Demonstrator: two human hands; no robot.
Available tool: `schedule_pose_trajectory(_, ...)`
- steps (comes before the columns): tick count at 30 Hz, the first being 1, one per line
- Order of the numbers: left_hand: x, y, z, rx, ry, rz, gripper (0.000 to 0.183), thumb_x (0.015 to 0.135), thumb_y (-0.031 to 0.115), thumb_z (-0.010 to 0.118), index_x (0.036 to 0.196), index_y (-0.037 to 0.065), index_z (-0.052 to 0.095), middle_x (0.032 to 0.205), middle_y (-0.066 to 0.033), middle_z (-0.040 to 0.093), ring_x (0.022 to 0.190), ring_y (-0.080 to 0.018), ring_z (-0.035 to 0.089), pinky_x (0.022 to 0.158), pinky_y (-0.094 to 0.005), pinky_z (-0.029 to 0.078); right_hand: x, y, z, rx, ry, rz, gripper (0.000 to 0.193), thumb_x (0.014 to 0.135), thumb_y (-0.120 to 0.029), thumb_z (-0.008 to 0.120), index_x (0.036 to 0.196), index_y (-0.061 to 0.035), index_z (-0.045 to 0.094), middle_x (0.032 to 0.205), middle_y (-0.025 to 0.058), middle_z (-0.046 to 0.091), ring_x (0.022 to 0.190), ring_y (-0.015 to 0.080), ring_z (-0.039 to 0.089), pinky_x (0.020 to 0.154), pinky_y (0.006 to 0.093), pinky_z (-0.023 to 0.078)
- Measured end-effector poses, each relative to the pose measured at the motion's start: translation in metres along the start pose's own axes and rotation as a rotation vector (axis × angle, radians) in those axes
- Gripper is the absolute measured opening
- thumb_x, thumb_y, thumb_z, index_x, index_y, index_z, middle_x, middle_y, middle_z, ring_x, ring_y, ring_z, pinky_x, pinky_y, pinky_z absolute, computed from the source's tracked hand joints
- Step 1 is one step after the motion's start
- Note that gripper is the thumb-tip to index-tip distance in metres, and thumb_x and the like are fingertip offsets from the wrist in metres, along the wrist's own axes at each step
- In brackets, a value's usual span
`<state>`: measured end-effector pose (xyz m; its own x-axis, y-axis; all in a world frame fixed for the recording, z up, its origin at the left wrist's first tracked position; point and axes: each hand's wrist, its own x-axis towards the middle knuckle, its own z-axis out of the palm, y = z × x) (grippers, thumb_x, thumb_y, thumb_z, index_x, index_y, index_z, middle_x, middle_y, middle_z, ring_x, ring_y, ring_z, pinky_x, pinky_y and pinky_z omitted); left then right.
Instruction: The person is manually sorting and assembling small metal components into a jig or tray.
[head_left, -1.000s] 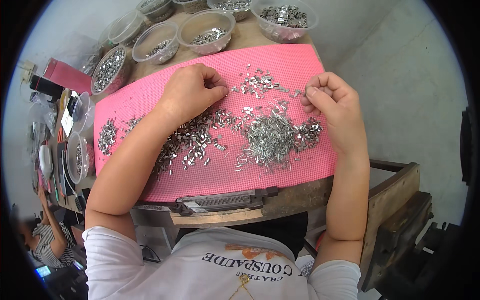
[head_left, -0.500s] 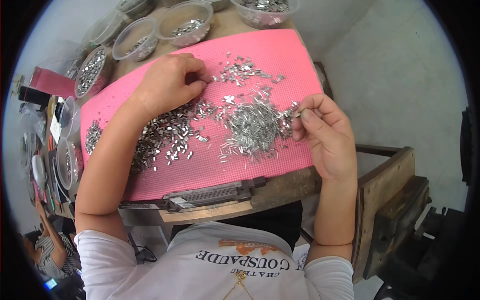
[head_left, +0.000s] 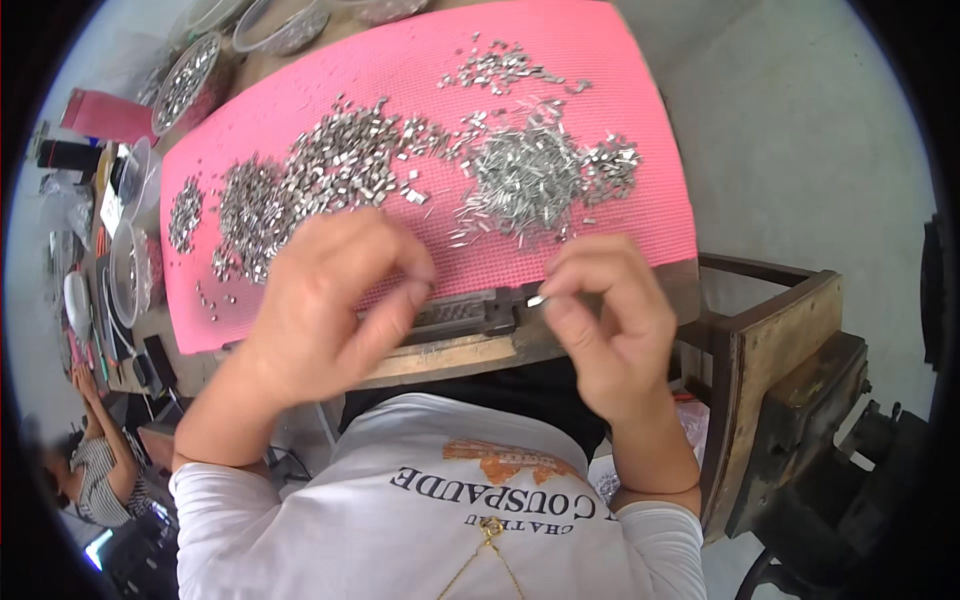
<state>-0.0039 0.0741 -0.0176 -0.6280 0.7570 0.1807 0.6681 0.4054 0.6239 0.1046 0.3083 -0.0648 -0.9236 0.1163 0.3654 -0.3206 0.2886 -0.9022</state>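
My right hand pinches a small shiny metal piece between thumb and forefinger, just over the table's front edge. Thumb and fingertips of my left hand are brought together above a dark slotted metal fixture at that edge. Whatever sits in that pinch is too small or hidden to make out. Beyond the hands, a pink textured mat carries a heap of thin silvery pins. Left of it spreads a wide pile of small metal blocks.
Smaller metal heaps lie at the mat's far side and left end. Clear plastic tubs of parts line the back left. On the right stands a wooden frame with dark machinery. Another person sits at lower left.
Both hands have drawn back from the piles toward the front edge, the right still pinching its metal piece. The view has shifted, so the mat sits higher and the block piles are uncovered.
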Motion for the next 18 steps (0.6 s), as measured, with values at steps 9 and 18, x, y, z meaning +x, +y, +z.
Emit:
schedule_pose_trajectory(9,-0.041,0.009,0.049,0.103,0.179,-0.037,0.019,0.073,0.006,0.079,0.09,0.012,0.071,0.095,-0.0022,0.068,0.082,-0.0224,0.064,0.074,-0.037,0.041,-0.029,0.014,0.042,-0.315,0.015,-0.156,0.017,0.084,-0.004,0.076,0.1,-0.0085,0.07,0.1,0.0045,0.066,0.095,0.0279,0.062,0.086,0.0405,0.044)
schedule_pose_trajectory(18,-0.036,0.016,0.067,0.339,0.245,0.062,0.019,0.074,0.012,0.078,0.092,0.013,0.07,0.094,0.0012,0.065,0.081,-0.0187,0.062,0.075,-0.0366,0.042,-0.033,0.014,0.044,-0.379,-0.002,-0.153,0.021,0.083,-0.001,0.073,0.103,-0.0041,0.069,0.106,0.01,0.064,0.099,0.0335,0.062,0.089,0.0454,0.047)
